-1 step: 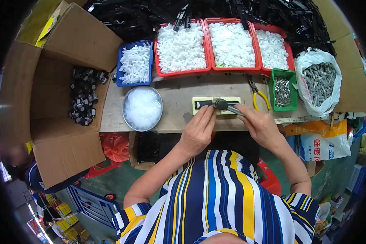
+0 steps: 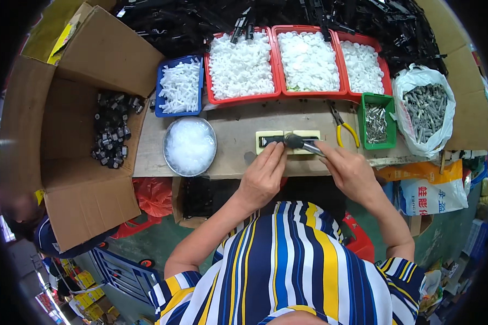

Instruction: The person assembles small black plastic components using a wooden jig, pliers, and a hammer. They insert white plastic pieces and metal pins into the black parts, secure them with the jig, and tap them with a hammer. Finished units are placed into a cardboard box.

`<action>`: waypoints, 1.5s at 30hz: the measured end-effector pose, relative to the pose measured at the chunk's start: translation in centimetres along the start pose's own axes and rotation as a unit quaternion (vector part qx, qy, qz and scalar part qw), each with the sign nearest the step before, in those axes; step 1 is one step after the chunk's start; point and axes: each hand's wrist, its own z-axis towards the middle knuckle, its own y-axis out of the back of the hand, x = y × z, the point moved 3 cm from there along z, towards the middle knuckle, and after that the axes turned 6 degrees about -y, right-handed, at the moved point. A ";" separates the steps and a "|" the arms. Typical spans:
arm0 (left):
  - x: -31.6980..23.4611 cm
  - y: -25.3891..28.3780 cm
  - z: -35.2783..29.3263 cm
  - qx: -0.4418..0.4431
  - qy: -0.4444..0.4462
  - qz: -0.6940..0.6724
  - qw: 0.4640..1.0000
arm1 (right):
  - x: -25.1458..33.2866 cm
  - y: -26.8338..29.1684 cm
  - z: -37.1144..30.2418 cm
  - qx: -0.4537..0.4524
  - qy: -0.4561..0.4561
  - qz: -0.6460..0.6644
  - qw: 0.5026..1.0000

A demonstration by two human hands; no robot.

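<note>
Head view: nearest, a striped shirt [image 2: 287, 265] is seen at six o'clock, and from it the left hand [image 2: 263, 176] is stretched to twelve o'clock, its fingertips pressed on a black part [image 2: 271, 141] laid in a pale jig [image 2: 288, 142], long axis running nine to three. The right hand [image 2: 350, 170] is closed on a small hammer [image 2: 301, 143], whose head is set just at three o'clock of the part, so the left hand is nearer it. Farther off, a bowl [image 2: 190, 146], pliers [image 2: 341, 127], and red trays [image 2: 303, 59] are seen.
</note>
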 end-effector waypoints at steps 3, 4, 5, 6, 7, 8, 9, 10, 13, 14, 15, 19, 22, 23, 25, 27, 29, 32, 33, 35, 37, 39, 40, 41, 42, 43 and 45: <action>0.0 0.0 -0.3 0.013 0.001 -0.004 1.000 | 1.0 1.1 -0.4 -0.086 0.030 0.081 0.993; 0.1 0.0 -0.1 0.011 0.000 -0.003 1.000 | 0.8 1.4 -0.5 -0.128 0.039 0.115 0.984; 0.0 -0.1 0.0 0.009 -0.002 -0.003 1.000 | 0.3 0.9 -0.5 -0.080 0.018 0.089 0.993; 0.1 -0.1 0.2 0.007 -0.004 -0.002 1.000 | -0.6 0.1 -0.5 -0.031 -0.004 0.064 0.997; 0.2 -0.1 0.5 0.005 0.002 -0.011 1.000 | -1.5 -0.2 -0.4 0.019 -0.026 0.038 0.999; 0.3 0.0 0.9 0.004 0.007 -0.021 1.000 | -2.2 0.4 -0.5 -0.016 -0.014 0.053 0.998; 0.3 0.1 1.4 0.003 0.012 -0.030 0.999 | -2.9 1.2 -0.6 -0.050 -0.001 0.067 0.996; 0.2 0.1 1.6 0.004 0.019 -0.026 0.999 | -3.5 2.0 -1.1 -0.078 0.009 0.083 0.993; 0.9 0.0 3.3 0.020 0.057 -0.008 0.998 | -8.4 6.5 -1.3 -0.230 -0.123 0.022 0.965; 1.0 -0.3 3.4 0.035 0.056 -0.003 0.998 | -10.6 7.9 -1.4 -0.285 -0.146 -0.014 0.947; 1.1 -0.7 3.5 0.048 0.052 0.000 0.997 | -13.5 9.2 -1.8 -0.324 -0.159 -0.062 0.931; 1.5 -1.0 4.2 0.063 0.041 -0.037 0.996 | -21.4 11.8 -3.8 -0.328 -0.257 -0.198 0.887; 1.8 -0.1 4.4 0.041 0.074 -0.095 0.992 | -20.6 12.1 -3.5 -0.342 -0.191 -0.260 0.882; 2.1 0.4 4.5 0.030 0.130 -0.163 0.977 | -17.7 12.1 -2.5 -0.347 -0.165 -0.266 0.884; 2.4 1.4 4.3 0.006 0.240 -0.296 0.924 | -12.2 10.3 -1.0 -0.328 -0.102 -0.219 0.913; 3.0 1.5 4.0 -0.032 0.266 -0.356 0.895 | -7.4 7.1 -0.6 -0.235 -0.040 -0.154 0.959; 2.8 1.8 4.6 -0.049 0.291 -0.444 0.846 | -4.3 2.7 -0.3 -0.122 -0.032 -0.111 0.986; 3.0 1.4 3.8 -0.047 0.262 -0.430 0.863 | -3.9 -0.5 0.5 -0.084 -0.061 -0.125 0.987; 2.9 1.2 3.6 -0.050 0.283 -0.454 0.843 | -4.0 -0.9 0.7 -0.090 -0.069 -0.147 0.983; 2.5 1.0 3.1 -0.057 0.326 -0.496 0.803 | -3.8 -1.6 0.8 -0.064 -0.084 -0.152 0.983; 2.3 1.1 2.9 -0.044 0.329 -0.469 0.818 | -3.3 -1.8 0.7 -0.062 -0.094 -0.147 0.983; 2.4 1.1 2.9 -0.037 0.317 -0.436 0.841 | -2.5 -1.6 0.7 -0.083 -0.098 -0.130 0.983; 2.5 1.1 2.9 -0.036 0.305 -0.415 0.856 | -2.3 -1.7 0.7 -0.080 -0.116 -0.140 0.980; 2.5 1.1 2.9 -0.035 0.292 -0.394 0.871 | -2.2 -1.9 0.8 -0.078 -0.133 -0.150 0.976; 2.4 1.2 3.0 -0.038 0.282 -0.385 0.878 | -2.2 -2.0 0.8 -0.076 -0.151 -0.161 0.972; 2.4 1.4 3.3 -0.040 0.271 -0.376 0.885 | -2.6 -2.2 0.7 -0.073 -0.152 -0.156 0.973; 2.1 1.8 3.6 -0.043 0.256 -0.361 0.896 | -3.7 -2.7 0.2 -0.066 -0.153 -0.147 0.975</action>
